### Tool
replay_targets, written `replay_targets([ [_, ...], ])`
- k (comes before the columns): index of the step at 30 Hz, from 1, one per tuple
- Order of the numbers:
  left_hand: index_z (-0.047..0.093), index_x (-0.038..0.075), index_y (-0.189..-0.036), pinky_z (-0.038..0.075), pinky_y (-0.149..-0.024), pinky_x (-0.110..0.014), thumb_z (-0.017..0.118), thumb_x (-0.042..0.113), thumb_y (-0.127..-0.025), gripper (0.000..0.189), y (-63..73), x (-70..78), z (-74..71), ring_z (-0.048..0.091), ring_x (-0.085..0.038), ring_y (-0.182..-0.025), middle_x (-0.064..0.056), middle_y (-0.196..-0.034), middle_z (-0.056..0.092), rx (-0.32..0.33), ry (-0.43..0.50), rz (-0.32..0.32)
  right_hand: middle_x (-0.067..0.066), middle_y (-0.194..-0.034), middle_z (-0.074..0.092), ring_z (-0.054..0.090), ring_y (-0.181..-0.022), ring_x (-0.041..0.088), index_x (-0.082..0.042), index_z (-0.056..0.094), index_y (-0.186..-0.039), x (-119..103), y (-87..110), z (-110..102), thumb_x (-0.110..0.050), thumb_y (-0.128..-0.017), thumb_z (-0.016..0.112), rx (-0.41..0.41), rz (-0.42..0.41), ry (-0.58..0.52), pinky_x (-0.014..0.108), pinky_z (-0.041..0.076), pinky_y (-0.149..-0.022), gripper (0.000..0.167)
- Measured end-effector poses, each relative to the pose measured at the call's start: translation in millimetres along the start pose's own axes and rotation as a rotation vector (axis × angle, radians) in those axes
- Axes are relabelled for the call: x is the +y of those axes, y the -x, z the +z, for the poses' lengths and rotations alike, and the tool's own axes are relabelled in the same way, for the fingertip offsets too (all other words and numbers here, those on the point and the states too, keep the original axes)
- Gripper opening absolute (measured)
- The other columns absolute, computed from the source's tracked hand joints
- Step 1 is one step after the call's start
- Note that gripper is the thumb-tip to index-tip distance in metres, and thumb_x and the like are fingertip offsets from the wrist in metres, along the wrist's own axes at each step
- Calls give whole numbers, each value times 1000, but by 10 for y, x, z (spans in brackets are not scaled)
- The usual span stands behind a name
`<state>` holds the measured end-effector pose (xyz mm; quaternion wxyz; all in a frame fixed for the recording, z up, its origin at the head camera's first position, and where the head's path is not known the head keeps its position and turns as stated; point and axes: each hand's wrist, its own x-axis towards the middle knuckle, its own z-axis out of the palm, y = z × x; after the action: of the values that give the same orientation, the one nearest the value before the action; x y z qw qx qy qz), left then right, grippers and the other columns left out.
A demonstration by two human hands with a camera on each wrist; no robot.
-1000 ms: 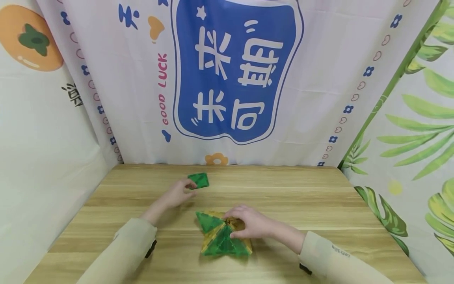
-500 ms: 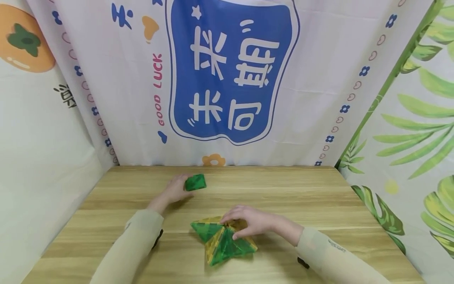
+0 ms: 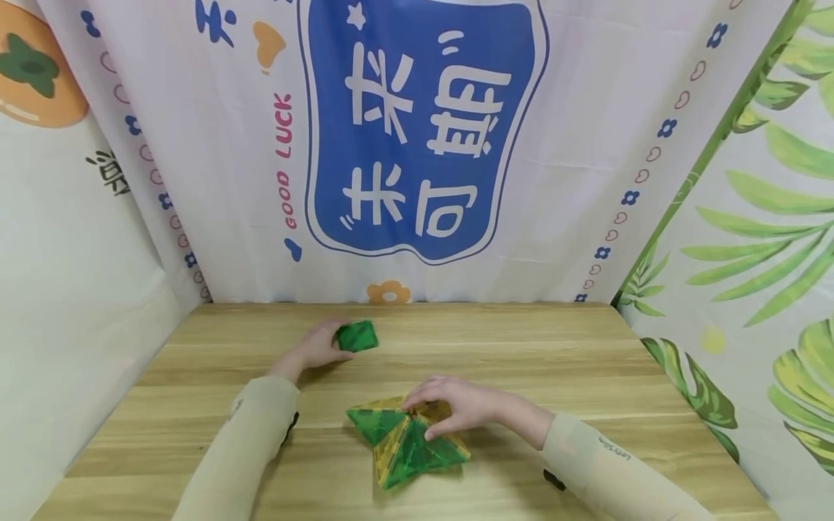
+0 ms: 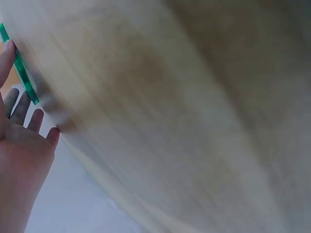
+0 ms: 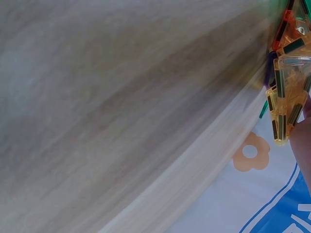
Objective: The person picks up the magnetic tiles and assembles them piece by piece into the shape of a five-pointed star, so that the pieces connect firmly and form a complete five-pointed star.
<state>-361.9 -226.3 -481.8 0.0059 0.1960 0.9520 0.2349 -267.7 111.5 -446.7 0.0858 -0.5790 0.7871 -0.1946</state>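
In the head view my left hand (image 3: 321,345) pinches a green translucent magnetic tile (image 3: 358,336) by its edges, near the back of the table. The left wrist view has the tile (image 4: 22,73) edge-on, with the thumb against it. My right hand (image 3: 459,404) grips the peak of a star-shaped build of green and yellow magnetic tiles (image 3: 417,452) at the table's middle, fingers behind and thumb in front. Part of the build is hidden under that hand. Yellow tiles (image 5: 289,87) with dark magnet strips along their edges show at the right of the right wrist view.
A wood-grain table (image 3: 554,362) lies under both hands. Behind it hangs a white printed cloth (image 3: 554,239) with a blue panel. Leaf-patterned cloth (image 3: 769,217) covers the right side, and another white cloth (image 3: 59,253) the left.
My left hand has reached farther round the green tile and taken hold of it. Under my right hand the star-shaped build has turned a little. The head view has shifted slightly.
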Motion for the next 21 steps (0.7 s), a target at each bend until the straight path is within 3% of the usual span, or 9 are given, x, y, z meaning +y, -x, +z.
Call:
replay_targets([
  [5, 44, 2, -138, 26, -107, -59, 73, 45, -79, 79, -6, 83, -24, 35, -42, -131, -22, -141, 43, -14, -28, -10, -8, -136, 51, 44, -126, 10, -21, 51, -135, -2, 1, -16, -41, -86, 66, 2, 6, -8, 34, 35, -107, 55],
  [11, 47, 1, -135, 28, -106, -56, 79, 43, -73, 82, 22, 193, -55, 35, -42, -130, -22, -139, 44, -59, -26, 3, -8, -136, 51, 44, -126, 10, -21, 51, -135, -1, -3, -20, -42, -86, 65, -3, 7, -5, 34, 34, -107, 55],
  [21, 49, -2, -129, 36, -103, -51, 85, 28, -68, 77, 85, 328, -29, 45, -36, -120, -22, -131, 45, -110, 120, 2, -5, -137, 51, 44, -126, 11, -21, 51, -135, -20, 4, -13, -42, -86, 65, -6, 12, -8, 34, 34, -107, 55],
])
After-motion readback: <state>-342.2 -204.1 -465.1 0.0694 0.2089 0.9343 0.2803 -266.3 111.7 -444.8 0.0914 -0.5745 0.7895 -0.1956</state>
